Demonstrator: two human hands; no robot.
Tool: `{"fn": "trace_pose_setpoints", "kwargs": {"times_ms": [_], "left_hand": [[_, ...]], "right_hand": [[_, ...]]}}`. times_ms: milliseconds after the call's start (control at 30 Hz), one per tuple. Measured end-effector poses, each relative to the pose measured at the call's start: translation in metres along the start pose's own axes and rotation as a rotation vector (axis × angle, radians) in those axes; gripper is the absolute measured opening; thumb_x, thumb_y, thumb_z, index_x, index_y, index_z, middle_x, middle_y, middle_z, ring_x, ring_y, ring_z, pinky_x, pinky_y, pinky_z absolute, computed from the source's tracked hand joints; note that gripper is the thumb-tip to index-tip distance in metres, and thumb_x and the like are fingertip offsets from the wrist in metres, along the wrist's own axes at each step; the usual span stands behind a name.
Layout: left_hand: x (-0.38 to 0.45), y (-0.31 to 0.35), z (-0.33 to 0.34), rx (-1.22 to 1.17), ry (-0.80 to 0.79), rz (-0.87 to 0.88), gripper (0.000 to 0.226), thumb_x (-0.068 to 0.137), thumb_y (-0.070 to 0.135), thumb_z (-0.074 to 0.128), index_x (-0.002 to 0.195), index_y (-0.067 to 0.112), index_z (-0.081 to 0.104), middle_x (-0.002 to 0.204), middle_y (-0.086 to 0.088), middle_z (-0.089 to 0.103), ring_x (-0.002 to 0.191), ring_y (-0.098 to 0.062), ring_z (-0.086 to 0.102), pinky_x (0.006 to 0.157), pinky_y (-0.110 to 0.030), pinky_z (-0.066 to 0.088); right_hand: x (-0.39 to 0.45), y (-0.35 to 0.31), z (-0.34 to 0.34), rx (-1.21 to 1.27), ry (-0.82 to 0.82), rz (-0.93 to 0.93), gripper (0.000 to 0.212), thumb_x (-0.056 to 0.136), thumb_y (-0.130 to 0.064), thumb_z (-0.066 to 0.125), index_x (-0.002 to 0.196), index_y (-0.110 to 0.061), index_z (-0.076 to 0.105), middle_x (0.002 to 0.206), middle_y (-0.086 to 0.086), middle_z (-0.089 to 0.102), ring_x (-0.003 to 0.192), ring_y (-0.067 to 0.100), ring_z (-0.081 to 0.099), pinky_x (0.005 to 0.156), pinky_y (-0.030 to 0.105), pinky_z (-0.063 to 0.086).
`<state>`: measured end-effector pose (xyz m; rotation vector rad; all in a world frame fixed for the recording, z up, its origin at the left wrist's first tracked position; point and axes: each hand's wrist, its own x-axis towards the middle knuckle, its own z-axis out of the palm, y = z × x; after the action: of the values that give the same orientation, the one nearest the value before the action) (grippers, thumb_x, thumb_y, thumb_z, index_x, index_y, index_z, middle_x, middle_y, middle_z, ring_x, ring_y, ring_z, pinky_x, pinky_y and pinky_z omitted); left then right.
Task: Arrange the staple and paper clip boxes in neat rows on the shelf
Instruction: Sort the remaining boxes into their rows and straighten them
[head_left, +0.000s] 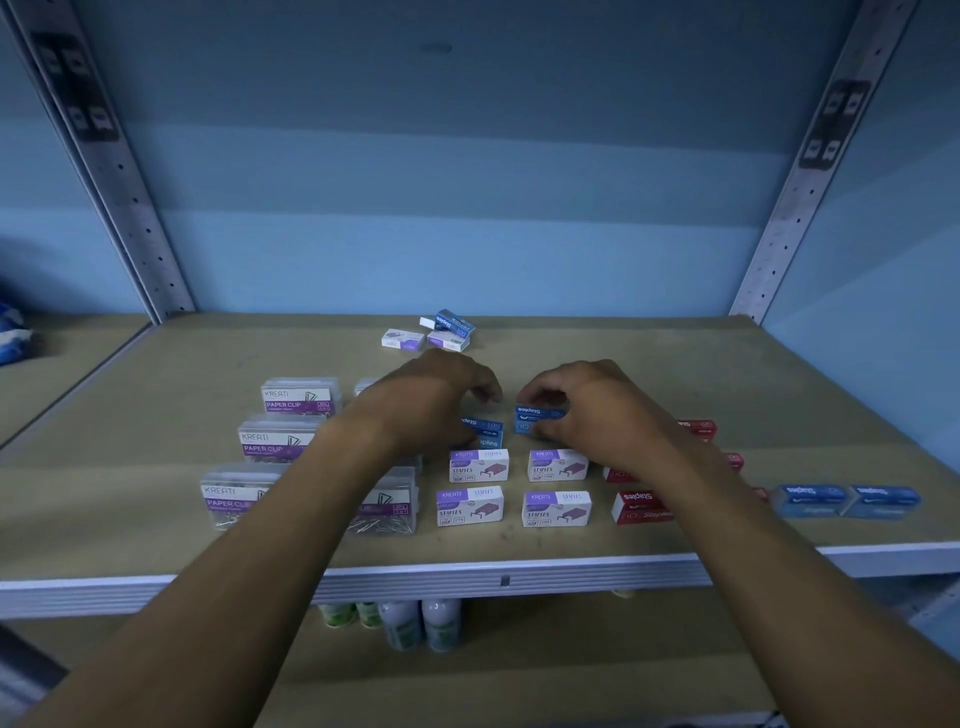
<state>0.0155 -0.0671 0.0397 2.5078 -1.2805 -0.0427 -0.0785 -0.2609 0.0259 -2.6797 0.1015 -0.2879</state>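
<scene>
Right hand (587, 405) pinches a blue staple box (537, 419); left hand (441, 395) hovers curled.

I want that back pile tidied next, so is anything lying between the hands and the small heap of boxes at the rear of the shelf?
Nothing visible: bare shelf lies between the left hand, the right hand and the heap of boxes.

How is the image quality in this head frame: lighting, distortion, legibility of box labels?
Head view: dim, bluish light; wide-angle bending of the shelf uprights; white-purple staples boxes read clearly, blue staples boxes at far right are smeared; the right hand hides part of its blue staples box.
</scene>
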Motion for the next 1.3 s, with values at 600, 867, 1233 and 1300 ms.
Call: {"fn": "trace_pose_setpoints", "kwargs": {"times_ms": [600, 867, 1233, 1300], "left_hand": [[0.013, 0.008, 0.001, 0.000, -0.054, 0.014, 0.030, 0.080, 0.009, 0.074, 0.105, 0.026, 0.074, 0.106, 0.010, 0.066, 0.090, -0.005, 0.057, 0.081, -0.022, 0.051], [0.028, 0.027, -0.009, -0.014, 0.088, 0.068, 0.028, 0.078, 0.007, 0.073, 0.098, 0.025, 0.076, 0.097, 0.009, 0.072, 0.071, 0.005, 0.054, 0.074, -0.015, 0.046], [0.084, 0.143, 0.013, -0.097, 0.194, 0.204, 0.030, 0.074, 0.013, 0.079, 0.102, 0.022, 0.075, 0.096, 0.009, 0.074, 0.066, 0.004, 0.055, 0.084, -0.027, 0.052], [0.095, 0.165, 0.024, -0.123, 0.172, 0.224, 0.039, 0.073, 0.014, 0.081, 0.110, 0.022, 0.071, 0.094, 0.010, 0.074, 0.072, 0.000, 0.055, 0.086, -0.030, 0.052]], "right_hand": [[0.007, 0.002, 0.000, -0.052, -0.020, 0.033, 0.024, 0.085, -0.013, 0.072, 0.103, -0.027, 0.078, 0.102, -0.004, 0.074, 0.090, 0.009, 0.067, 0.084, 0.028, 0.057], [-0.014, 0.024, -0.054, 0.013, 0.170, 0.014, 0.022, 0.081, -0.009, 0.077, 0.098, -0.022, 0.080, 0.093, -0.009, 0.076, 0.083, 0.002, 0.067, 0.079, 0.016, 0.053], [-0.088, 0.123, -0.131, -0.065, 0.227, 0.229, 0.028, 0.076, -0.003, 0.081, 0.095, -0.023, 0.081, 0.084, -0.014, 0.073, 0.077, -0.012, 0.062, 0.074, -0.001, 0.044], [-0.100, 0.137, -0.137, -0.094, 0.202, 0.250, 0.029, 0.077, -0.003, 0.079, 0.096, -0.025, 0.081, 0.088, -0.013, 0.074, 0.077, -0.011, 0.062, 0.072, -0.002, 0.043]]}}
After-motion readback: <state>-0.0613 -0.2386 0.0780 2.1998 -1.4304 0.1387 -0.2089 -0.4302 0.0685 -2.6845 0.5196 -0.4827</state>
